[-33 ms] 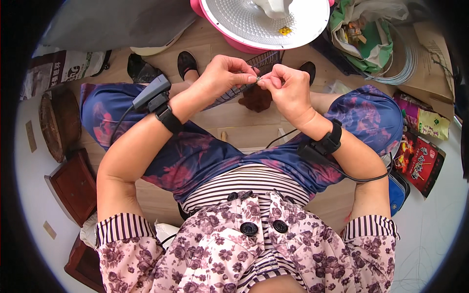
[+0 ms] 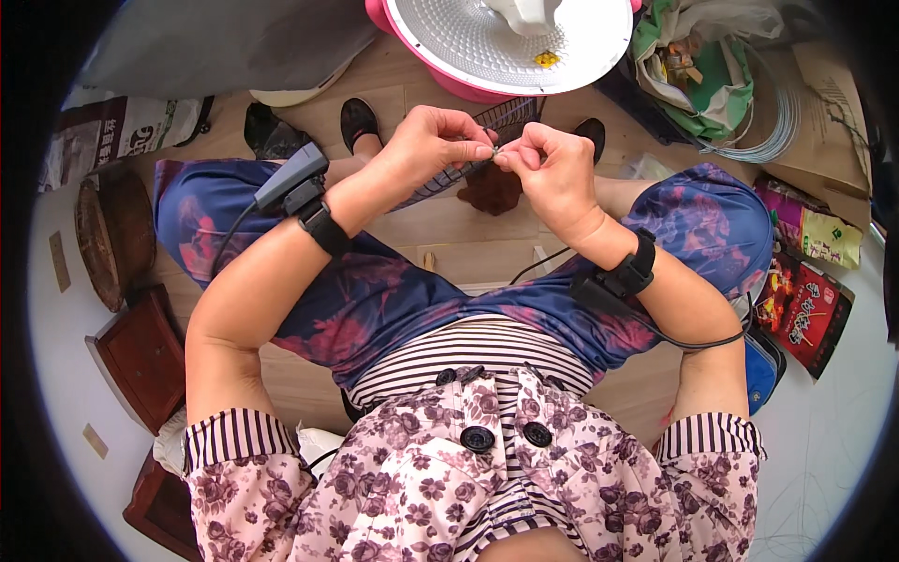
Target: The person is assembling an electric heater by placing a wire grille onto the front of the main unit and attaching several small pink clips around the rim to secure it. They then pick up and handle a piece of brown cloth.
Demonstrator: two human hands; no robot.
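— Nearest, what?
— Flowered blouse (image 2: 449, 468) with dark buttons, then blue patterned lap (image 2: 393, 300); black sensor straps (image 2: 323, 225) on both wrists.
— And the hands?
— Left hand (image 2: 426, 150) and right hand (image 2: 552, 173) meeting fingertip to fingertip above the knees, each pinched nearly closed on one thin wire (image 2: 493, 152), small and silvery at the pinch.
— Attached to anything?
— Seemingly to the dark wire mesh piece (image 2: 487, 126) hanging just behind the fingers; brown clump (image 2: 492, 192) on the wooden floor (image 2: 468, 234) below.
— How far along?
— Hard to judge: mesh partly formed, fastening at its edge apparently under way, finished length hidden by the hands.
— Farther out?
— White perforated dish (image 2: 506, 42) in a pink basin (image 2: 393, 28), wire coils (image 2: 777, 122) right, red snack packets (image 2: 805, 309).
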